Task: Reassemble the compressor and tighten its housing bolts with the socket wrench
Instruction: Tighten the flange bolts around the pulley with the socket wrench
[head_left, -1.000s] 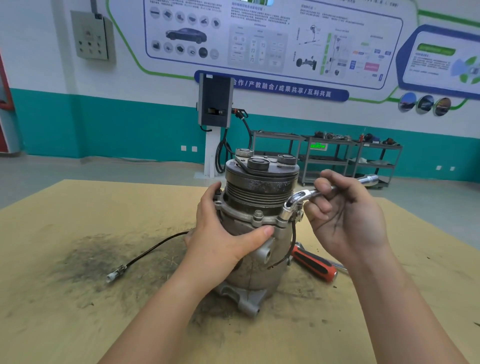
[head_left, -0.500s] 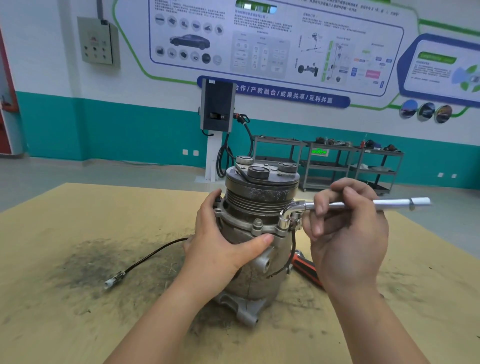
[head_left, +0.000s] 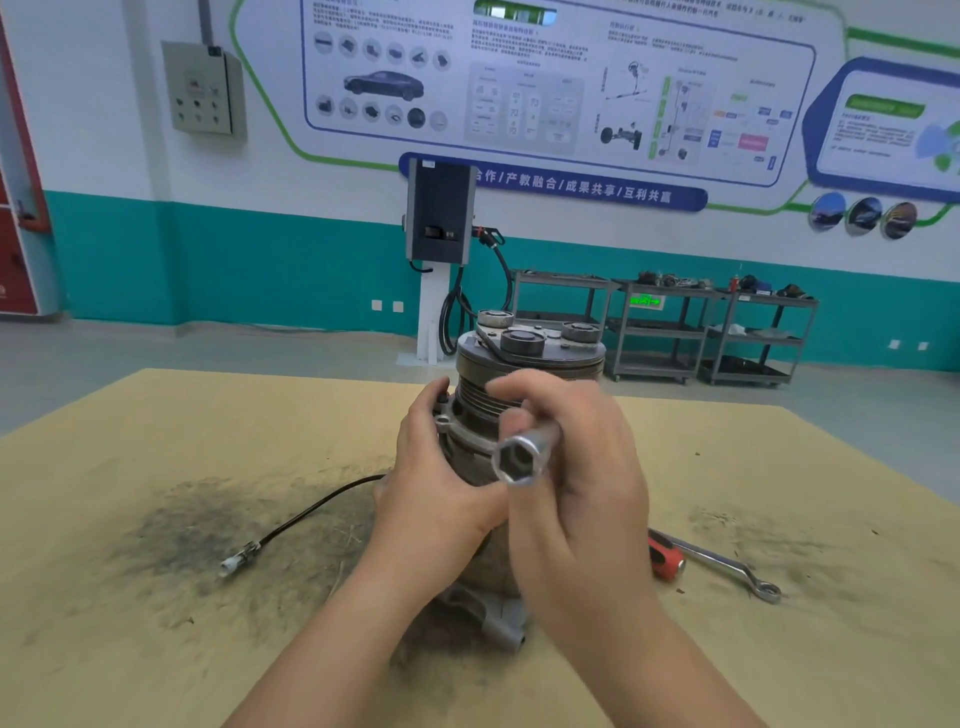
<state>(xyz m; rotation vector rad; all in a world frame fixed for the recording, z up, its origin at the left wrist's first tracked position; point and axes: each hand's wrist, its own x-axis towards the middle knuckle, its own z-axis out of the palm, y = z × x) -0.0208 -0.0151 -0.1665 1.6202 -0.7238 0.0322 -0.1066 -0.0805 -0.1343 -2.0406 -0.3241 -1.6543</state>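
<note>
Compressor (head_left: 530, 364) stands on table (head_left: 156, 649); spanner (head_left: 727, 569) lies right.

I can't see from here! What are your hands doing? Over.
Left hand grips compressor. Right hand holds socket wrench, hex end facing camera. Nothing blocking.

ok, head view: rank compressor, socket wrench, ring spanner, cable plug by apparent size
1. compressor, partly hidden behind both hands
2. ring spanner
3. socket wrench: only its end shows, pointing at the camera, so this rank is unsure
4. cable plug

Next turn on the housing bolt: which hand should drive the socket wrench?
Right. The right hand already grips the socket wrench, while the left hand holds the compressor steady.
</note>
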